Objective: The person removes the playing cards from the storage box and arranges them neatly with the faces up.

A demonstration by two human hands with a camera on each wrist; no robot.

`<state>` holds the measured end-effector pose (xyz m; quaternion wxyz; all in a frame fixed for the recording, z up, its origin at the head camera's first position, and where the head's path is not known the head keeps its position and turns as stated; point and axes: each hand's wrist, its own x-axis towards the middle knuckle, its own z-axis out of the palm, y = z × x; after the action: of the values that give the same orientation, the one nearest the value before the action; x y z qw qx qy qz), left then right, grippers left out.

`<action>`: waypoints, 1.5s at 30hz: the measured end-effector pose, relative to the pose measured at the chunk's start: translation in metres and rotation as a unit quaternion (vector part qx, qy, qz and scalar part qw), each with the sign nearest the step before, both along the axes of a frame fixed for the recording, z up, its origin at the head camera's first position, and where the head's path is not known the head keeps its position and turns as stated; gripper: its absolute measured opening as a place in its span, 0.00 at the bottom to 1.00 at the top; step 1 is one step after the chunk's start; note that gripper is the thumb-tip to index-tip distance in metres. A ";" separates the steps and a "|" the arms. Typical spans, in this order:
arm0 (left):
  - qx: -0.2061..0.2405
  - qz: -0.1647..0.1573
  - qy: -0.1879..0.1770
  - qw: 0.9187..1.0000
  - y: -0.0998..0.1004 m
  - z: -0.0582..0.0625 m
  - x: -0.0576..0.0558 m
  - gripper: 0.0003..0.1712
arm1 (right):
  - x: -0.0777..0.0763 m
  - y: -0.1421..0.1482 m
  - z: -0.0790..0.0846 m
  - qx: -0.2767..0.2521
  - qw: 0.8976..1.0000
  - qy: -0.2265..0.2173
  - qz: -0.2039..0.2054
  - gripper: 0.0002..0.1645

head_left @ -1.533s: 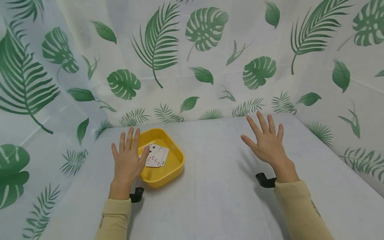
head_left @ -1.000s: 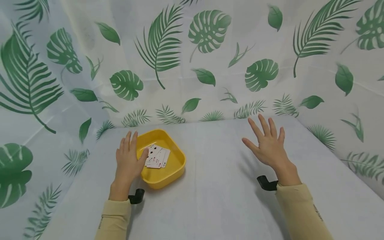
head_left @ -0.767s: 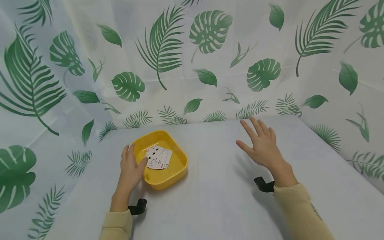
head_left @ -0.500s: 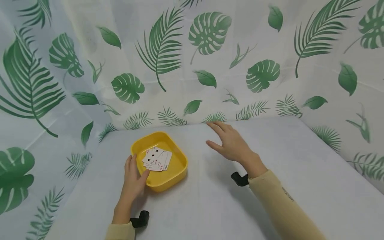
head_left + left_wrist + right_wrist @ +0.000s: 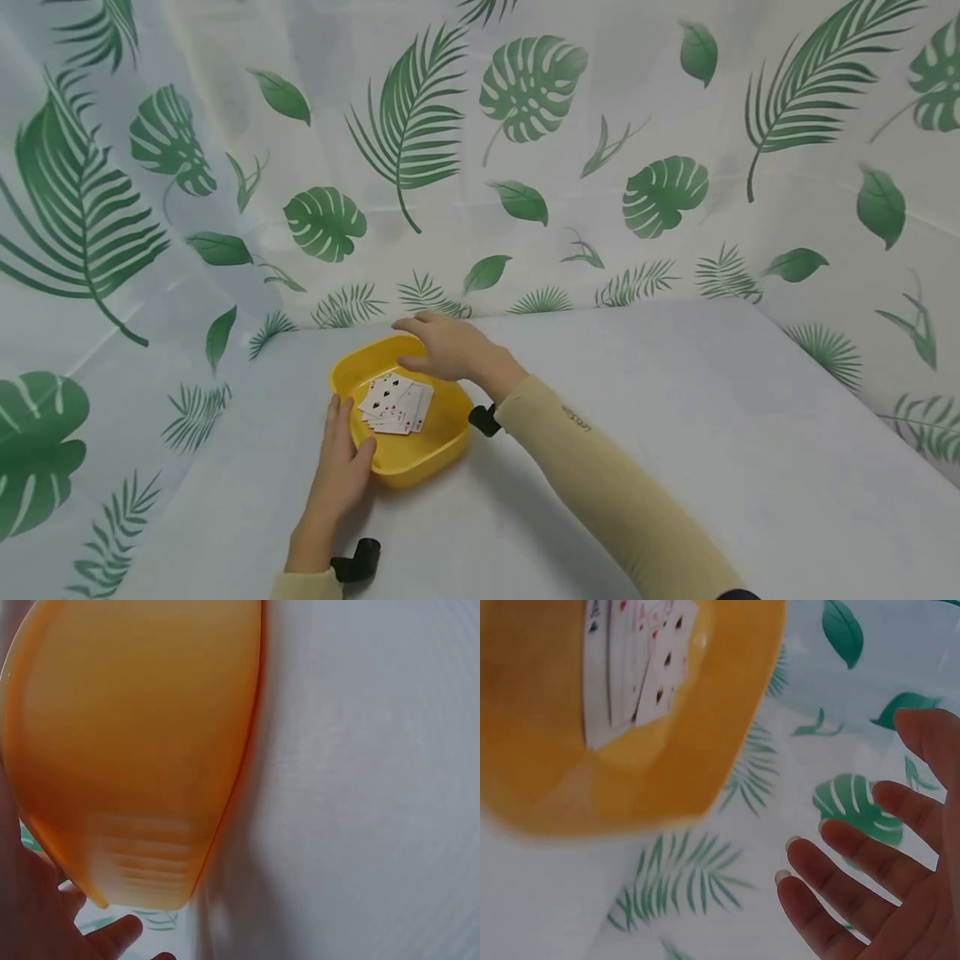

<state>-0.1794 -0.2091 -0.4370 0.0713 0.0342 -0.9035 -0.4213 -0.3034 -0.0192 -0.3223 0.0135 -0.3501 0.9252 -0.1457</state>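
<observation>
A yellow plastic tub [image 5: 450, 417] stands at the left of the white table, with several playing cards [image 5: 397, 404] fanned in a loose pile on its floor. My left hand [image 5: 341, 467] lies along the tub's near left side, fingers at the rim and thumb at the near corner. In the left wrist view the tub's outer wall [image 5: 135, 750] fills much of the picture, the fingers beside it. Over the tub's far right part reaches my right hand [image 5: 446, 346], its fingers extended and holding nothing. The right wrist view has that hand [image 5: 870, 877] with fingers spread, apart from the cards.
The white table [image 5: 637, 417] meets a leaf-printed cloth [image 5: 525, 208] at the back and on both sides. A black wrist camera [image 5: 483, 419] sits on the right wrist, and another black wrist camera [image 5: 358, 562] on the left.
My right hand has swept left from over the table's right side to above the tub. My left hand has come back and down to the tub's near left rim.
</observation>
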 end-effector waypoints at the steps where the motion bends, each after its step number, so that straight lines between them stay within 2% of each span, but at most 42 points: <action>1: -0.001 -0.001 0.000 1.000 0.000 -0.001 0.001 0.40 | -0.002 -0.008 -0.002 0.005 1.000 -0.004 0.006 0.35; 11: -0.007 0.006 0.000 1.000 -0.001 -0.003 0.005 0.40 | -0.015 -0.065 -0.028 0.041 0.998 -0.001 0.040 0.29; 18: -0.007 0.004 0.018 1.000 -0.005 -0.006 0.009 0.39 | -0.018 -0.088 -0.065 0.128 0.991 -0.027 0.011 0.32; 22: -0.007 0.006 0.017 1.000 -0.005 -0.007 0.008 0.39 | -0.016 -0.090 -0.077 0.164 0.985 -0.048 -0.004 0.37; 29: -0.012 0.012 0.013 1.000 -0.002 -0.001 0.006 0.39 | -0.018 -0.091 -0.079 0.176 0.981 -0.071 -0.030 0.42; 37: -0.007 0.008 0.015 1.000 0.001 -0.002 0.001 0.39 | -0.017 -0.093 -0.077 0.210 0.976 -0.051 -0.035 0.43; 45: -0.011 0.011 0.022 1.000 0.000 -0.004 -0.002 0.40 | -0.020 -0.089 -0.074 0.173 0.981 -0.080 -0.046 0.41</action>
<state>-0.1817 -0.2095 -0.4409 0.0956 0.0340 -0.9057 -0.4115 -0.3238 -0.1083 -0.3960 0.1407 -0.2872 0.9474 -0.0116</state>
